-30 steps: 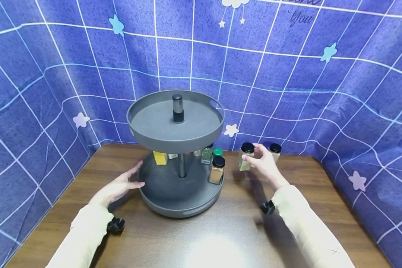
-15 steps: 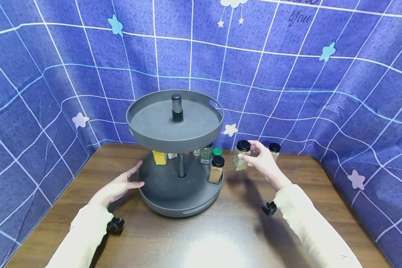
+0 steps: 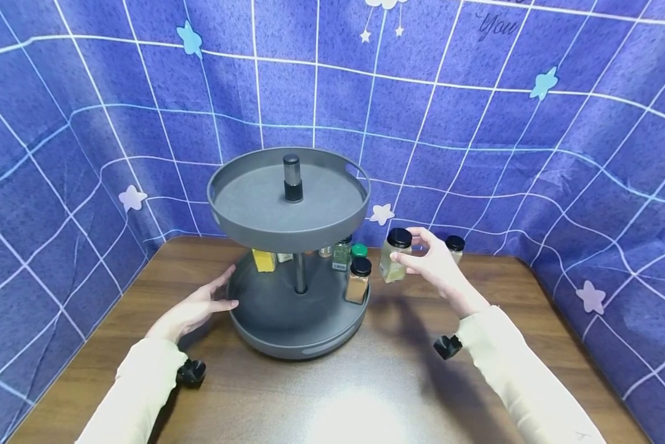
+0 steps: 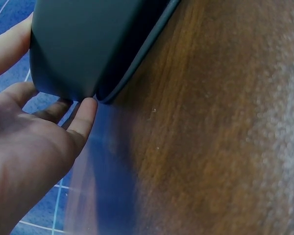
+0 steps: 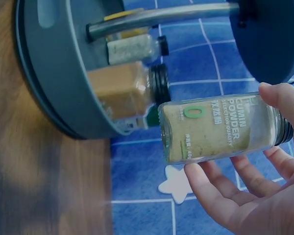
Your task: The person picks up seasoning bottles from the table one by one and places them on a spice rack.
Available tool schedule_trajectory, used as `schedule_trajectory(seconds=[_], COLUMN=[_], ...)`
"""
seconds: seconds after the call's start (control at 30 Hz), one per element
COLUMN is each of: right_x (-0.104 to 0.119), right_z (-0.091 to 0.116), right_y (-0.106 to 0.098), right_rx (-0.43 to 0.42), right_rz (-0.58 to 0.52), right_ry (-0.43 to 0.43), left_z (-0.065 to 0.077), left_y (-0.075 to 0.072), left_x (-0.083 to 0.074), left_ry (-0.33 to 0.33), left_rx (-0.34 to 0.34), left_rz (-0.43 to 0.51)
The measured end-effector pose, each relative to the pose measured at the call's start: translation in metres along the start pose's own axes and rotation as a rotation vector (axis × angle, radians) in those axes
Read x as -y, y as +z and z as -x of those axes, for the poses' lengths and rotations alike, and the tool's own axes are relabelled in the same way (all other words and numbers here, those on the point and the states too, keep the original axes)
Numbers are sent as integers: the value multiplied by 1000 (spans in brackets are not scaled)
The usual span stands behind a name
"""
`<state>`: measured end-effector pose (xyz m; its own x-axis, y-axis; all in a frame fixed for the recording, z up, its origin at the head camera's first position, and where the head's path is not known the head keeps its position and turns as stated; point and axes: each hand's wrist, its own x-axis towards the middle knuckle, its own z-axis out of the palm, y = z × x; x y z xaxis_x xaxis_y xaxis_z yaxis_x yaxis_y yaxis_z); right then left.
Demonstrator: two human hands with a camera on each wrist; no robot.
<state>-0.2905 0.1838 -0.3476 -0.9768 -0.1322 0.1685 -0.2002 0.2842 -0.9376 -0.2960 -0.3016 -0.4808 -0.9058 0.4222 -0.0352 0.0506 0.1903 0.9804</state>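
A grey two-tier turntable (image 3: 288, 225) stands on the table. My left hand (image 3: 190, 308) holds the left edge of its lower tray (image 3: 279, 317), thumb at the rim and fingertips against the outer wall in the left wrist view. My right hand (image 3: 434, 262) grips a spice jar (image 5: 215, 129) with a black lid, labelled as cumin powder, between thumb and fingers. The jar is raised above the table, right of the lower tray, and tilted. Near it on the tray stands a black-lidded jar of orange-brown powder (image 3: 357, 283).
Behind that jar stand a green-lidded jar (image 3: 359, 251) and a jar of green herbs (image 3: 341, 254). A yellow box (image 3: 264, 261) is at the tray's back left. Another black-lidded jar (image 3: 455, 245) stands behind my right hand. The upper tray (image 3: 254, 197) overhangs the lower one.
My right hand has carried the spice jar leftward and slightly up, closer to the turntable, and it tilts more. The left hand and turntable have stayed in place.
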Motion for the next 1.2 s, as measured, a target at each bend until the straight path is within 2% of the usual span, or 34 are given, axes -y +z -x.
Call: schedule_trajectory(seconds=[0.33,0.53,0.7,0.93,1.2], right_x=[15,19,18,12,2], right_z=[9,13,17,18,21], right_y=[10,20,29,41,57], right_rx=[58,79,92,68,74], right_rz=[-8,-10,-4,92,106], right_ry=[-42,-76,-92,-131,-129], left_z=[0,0,0,1,1], left_y=[0,1,0,1,2], left_x=[-1,-4,-4,-3,-3], left_ry=[-3,4,-3,-6,-4], left_rx=[0,-7,-4,-5,-9], left_rz=[19,-19,-14,-1,10])
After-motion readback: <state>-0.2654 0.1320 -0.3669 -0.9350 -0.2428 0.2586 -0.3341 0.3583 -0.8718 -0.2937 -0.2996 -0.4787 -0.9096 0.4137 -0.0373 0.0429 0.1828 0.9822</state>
